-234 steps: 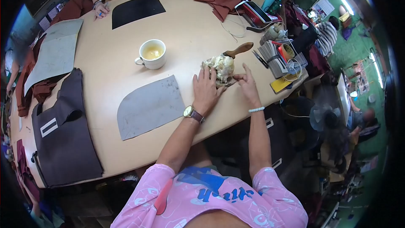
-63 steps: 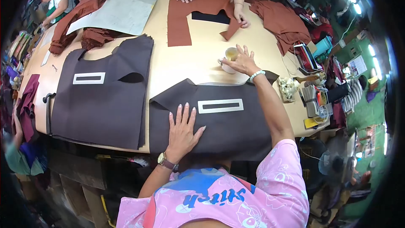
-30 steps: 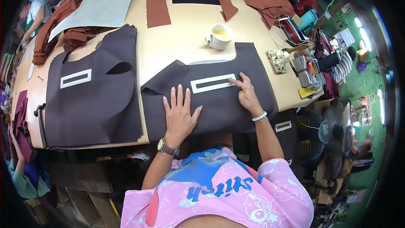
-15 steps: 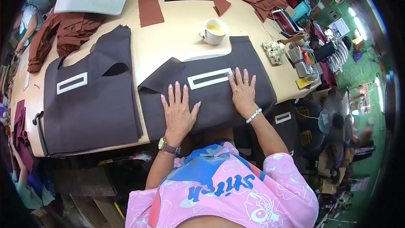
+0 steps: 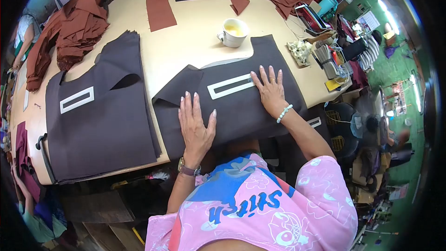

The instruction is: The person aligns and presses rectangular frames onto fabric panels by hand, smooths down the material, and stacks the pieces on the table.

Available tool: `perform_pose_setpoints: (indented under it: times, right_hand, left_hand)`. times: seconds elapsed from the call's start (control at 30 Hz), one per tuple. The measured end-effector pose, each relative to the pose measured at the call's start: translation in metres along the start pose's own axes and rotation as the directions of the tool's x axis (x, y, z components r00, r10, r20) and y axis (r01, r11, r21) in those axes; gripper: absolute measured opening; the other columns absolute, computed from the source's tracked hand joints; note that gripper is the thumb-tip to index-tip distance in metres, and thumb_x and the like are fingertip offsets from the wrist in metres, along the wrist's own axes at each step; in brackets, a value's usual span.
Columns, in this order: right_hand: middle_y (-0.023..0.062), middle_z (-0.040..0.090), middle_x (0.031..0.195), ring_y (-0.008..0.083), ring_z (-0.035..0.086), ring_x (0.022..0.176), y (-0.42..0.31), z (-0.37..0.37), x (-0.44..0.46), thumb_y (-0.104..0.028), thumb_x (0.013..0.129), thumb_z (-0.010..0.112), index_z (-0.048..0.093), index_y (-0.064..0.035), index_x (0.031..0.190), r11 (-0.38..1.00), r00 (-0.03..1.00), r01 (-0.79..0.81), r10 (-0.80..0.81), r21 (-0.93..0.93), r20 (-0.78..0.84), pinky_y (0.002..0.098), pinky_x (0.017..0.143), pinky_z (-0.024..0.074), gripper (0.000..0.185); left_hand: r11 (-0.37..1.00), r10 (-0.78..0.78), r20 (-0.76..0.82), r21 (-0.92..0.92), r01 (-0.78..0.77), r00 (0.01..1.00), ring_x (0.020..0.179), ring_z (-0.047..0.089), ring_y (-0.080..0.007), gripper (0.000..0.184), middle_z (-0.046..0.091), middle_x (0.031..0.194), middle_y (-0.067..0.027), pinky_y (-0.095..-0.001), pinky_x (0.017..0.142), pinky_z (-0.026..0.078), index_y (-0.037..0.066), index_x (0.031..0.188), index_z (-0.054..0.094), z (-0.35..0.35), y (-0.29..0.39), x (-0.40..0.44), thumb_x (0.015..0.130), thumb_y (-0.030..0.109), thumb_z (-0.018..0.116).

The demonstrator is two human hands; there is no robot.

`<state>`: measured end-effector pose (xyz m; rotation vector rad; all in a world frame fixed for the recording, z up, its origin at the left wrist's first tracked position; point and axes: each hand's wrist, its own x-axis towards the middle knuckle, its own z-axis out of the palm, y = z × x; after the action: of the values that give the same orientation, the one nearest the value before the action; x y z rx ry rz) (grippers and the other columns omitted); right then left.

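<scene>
A dark grey-brown cut fabric piece (image 5: pixel 232 116) lies on the table in front of me, its upper left corner folded over. On it rests a white rectangular frame (image 5: pixel 216 93) with a long slot. My right hand (image 5: pixel 272 90) lies flat, fingers spread, with fingertips at the frame's right end. Lower left of the frame, my left hand (image 5: pixel 197 128) rests flat on the cloth, fingers stretched out. At the left is a stack of the same dark fabric (image 5: pixel 102 130), with another white slotted frame (image 5: pixel 77 100) on top.
A white cup (image 5: pixel 233 33) of yellowish liquid stands beyond the fabric on the table (image 5: pixel 200 18). Rust-brown cloth (image 5: pixel 160 4) lies at the back, with a rust-brown heap (image 5: pixel 83 28) at the left. Notebooks (image 5: pixel 330 62) and clutter fill the right edge. Other people are at the left.
The pale board at the top left is gone from view, showing more rust-brown cloth. Another person's hand at the top is no longer visible. My left hand shifts slightly; my right hand stays by the frame.
</scene>
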<state>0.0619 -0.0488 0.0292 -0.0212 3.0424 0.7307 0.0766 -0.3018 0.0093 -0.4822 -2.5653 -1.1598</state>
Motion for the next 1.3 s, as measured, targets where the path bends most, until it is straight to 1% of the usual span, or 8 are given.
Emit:
perform_pose_setpoints:
  times: [0.23,0.33,0.57,0.7,0.93,1.03,1.2,1.3]
  right_hand:
    - [0.0122,0.025,0.144,0.0369,0.021,0.132,-0.019,-0.016,-0.002,-0.014,0.087,0.044,0.023,-0.0203,0.142,0.996,0.996,0.086,-0.086,-0.012,0.001,0.0549,0.107,0.0120,0.059]
    - [0.0124,0.025,0.144,0.0372,0.022,0.132,-0.034,-0.022,-0.002,-0.015,0.087,0.043,0.023,-0.0201,0.142,0.992,0.992,0.123,-0.123,0.009,-0.027,0.0549,0.107,0.0118,0.059]
    - [0.0116,0.027,0.144,0.0371,0.023,0.132,-0.068,-0.031,0.002,-0.011,0.085,0.044,0.025,-0.0180,0.141,0.979,0.978,0.191,-0.183,0.074,-0.100,0.0561,0.107,0.0135,0.059]
    - [0.0120,0.023,0.146,0.0373,0.020,0.134,-0.081,-0.040,0.004,-0.018,0.088,0.041,0.024,-0.0158,0.142,0.974,0.972,0.224,-0.221,0.034,-0.078,0.0536,0.108,0.0105,0.057]
    - [0.0115,0.024,0.145,0.0363,0.019,0.134,-0.091,-0.045,0.006,-0.019,0.088,0.042,0.026,-0.0168,0.141,0.959,0.959,0.270,-0.259,0.088,-0.117,0.0545,0.108,0.0087,0.056]
    - [0.0113,0.024,0.145,0.0372,0.019,0.134,-0.090,-0.040,0.006,-0.019,0.088,0.042,0.028,-0.0199,0.140,0.942,0.950,0.297,-0.275,0.156,-0.149,0.0568,0.107,0.0094,0.054]
    - [0.0136,0.021,0.146,0.0387,0.020,0.133,-0.079,-0.038,0.006,-0.010,0.085,0.043,0.029,-0.0250,0.140,0.864,0.925,0.378,-0.340,0.334,-0.168,0.0617,0.103,0.0161,0.058]
    - [0.0171,0.023,0.145,0.0409,0.022,0.131,-0.061,-0.022,0.017,-0.003,0.081,0.043,0.037,-0.0244,0.136,0.683,0.892,0.451,-0.366,0.575,-0.265,0.0603,0.103,0.0175,0.059]
  left_hand:
    - [0.999,-0.006,0.014,-0.035,0.007,1.000,0.130,0.027,-0.0384,0.060,0.031,0.138,-0.0231,-0.0501,0.104,0.023,0.001,0.134,0.034,0.000,-0.002,0.000,0.084,0.024,0.057]
    - [1.000,-0.009,0.018,-0.018,0.009,1.000,0.130,0.029,-0.0367,0.060,0.033,0.138,-0.0230,-0.0445,0.107,0.022,-0.002,0.134,0.032,-0.003,-0.001,0.000,0.085,0.020,0.057]
    - [0.994,-0.007,-0.027,-0.110,0.004,1.000,0.130,0.028,-0.0362,0.058,0.031,0.139,-0.0231,-0.0421,0.107,0.021,-0.004,0.136,0.028,-0.004,-0.003,-0.001,0.087,0.016,0.052]
    - [0.988,-0.023,-0.041,-0.156,0.016,0.999,0.130,0.027,-0.0368,0.057,0.029,0.140,-0.0236,-0.0414,0.107,0.021,-0.005,0.136,0.026,-0.002,-0.006,-0.003,0.088,0.014,0.049]
    - [0.984,-0.036,-0.068,-0.177,0.024,0.997,0.128,0.030,-0.0383,0.057,0.033,0.137,-0.0246,-0.0434,0.107,0.023,-0.006,0.135,0.027,0.001,-0.007,-0.004,0.086,0.013,0.049]
    - [0.984,-0.048,-0.063,-0.177,0.036,0.997,0.127,0.031,-0.0383,0.057,0.033,0.137,-0.0243,-0.0433,0.106,0.023,-0.006,0.135,0.026,0.002,-0.007,-0.003,0.086,0.013,0.049]
    - [0.980,-0.083,-0.057,-0.188,0.071,0.995,0.126,0.034,-0.0378,0.056,0.035,0.136,-0.0241,-0.0418,0.105,0.025,-0.007,0.134,0.027,0.000,-0.004,-0.002,0.086,0.012,0.049]
    - [0.986,-0.079,-0.060,-0.155,0.069,0.995,0.125,0.036,-0.0354,0.056,0.037,0.135,-0.0240,-0.0393,0.104,0.027,-0.005,0.136,0.026,0.002,-0.005,-0.003,0.086,0.010,0.047]
